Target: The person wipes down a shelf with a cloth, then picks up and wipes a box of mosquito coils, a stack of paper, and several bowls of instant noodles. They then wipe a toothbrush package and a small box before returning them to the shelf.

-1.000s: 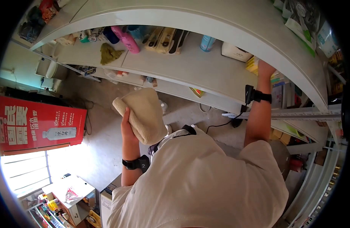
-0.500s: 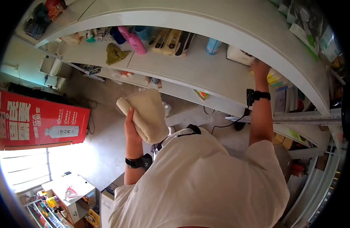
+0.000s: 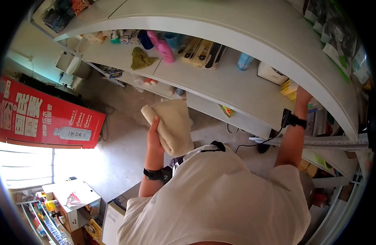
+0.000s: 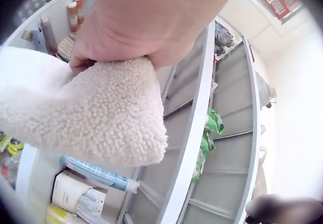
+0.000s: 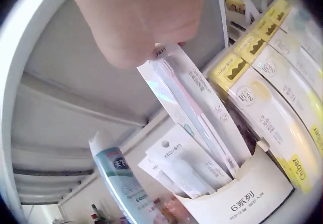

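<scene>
My left hand (image 3: pixel 156 141) grips a folded cream towel (image 3: pixel 171 122) in front of the shelves, thumb along its near side. In the left wrist view, fingers curl around the fleecy towel (image 4: pixel 111 113). My right hand (image 3: pixel 303 98) reaches in under the upper shelf, beside yellow packs (image 3: pixel 289 90). The right wrist view has that hand (image 5: pixel 146 27) pinching the top of a carded toothbrush pack (image 5: pixel 194 108); its fingertips are mostly hidden. The pack leans upright, its lower end inside a white box (image 5: pixel 247 199) with other packs. Yellow-topped toothbrush packs (image 5: pixel 267 98) stand close on the right.
A light-blue can (image 3: pixel 244 61), a pink bottle (image 3: pixel 165 52), carded tools (image 3: pixel 202 53) and a green cloth (image 3: pixel 141 59) lie or stand along the shelf (image 3: pixel 220 83). The upper shelf's edge (image 3: pixel 237 34) curves over my right hand. A red banner (image 3: pixel 45 114) is at left.
The head view has shifted, so the scene sits further right and lower. My right hand came nearer the white box, then moved right again past the yellow packs. My left hand keeps its towel.
</scene>
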Available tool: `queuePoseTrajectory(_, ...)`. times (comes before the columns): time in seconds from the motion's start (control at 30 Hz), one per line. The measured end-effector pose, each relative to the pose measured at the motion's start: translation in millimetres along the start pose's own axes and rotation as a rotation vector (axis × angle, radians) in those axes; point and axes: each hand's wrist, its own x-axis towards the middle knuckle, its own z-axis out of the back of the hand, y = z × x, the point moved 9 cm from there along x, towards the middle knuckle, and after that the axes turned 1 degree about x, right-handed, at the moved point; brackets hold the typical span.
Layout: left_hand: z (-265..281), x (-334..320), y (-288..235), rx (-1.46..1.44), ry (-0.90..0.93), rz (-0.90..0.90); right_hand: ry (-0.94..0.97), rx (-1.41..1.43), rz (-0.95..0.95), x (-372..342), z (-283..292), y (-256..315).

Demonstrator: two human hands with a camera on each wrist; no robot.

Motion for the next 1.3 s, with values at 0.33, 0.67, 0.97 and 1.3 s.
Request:
queuePoseTrajectory(0.33, -26, 15, 21, 0.081, 0.028, 0.131, -0.161, 0.345, -0.143, -28, 151, 133)
queuePoseTrajectory(0.67, -103, 30, 63, 0.021, 0.336, 0.354, 0.630, 1.007, 0.225, -56, 148, 328)
queuePoseTrajectory(0.97, -96, 48, 63, -0.259, 0.456, 0.344, 0.941, 0.807, 0.108, -100, 148, 352)
queuePoseTrajectory(1.3, -103, -25, 126, 0.127, 0.729, 0.645, 0.877, 0.772, -0.088, -105, 160, 332)
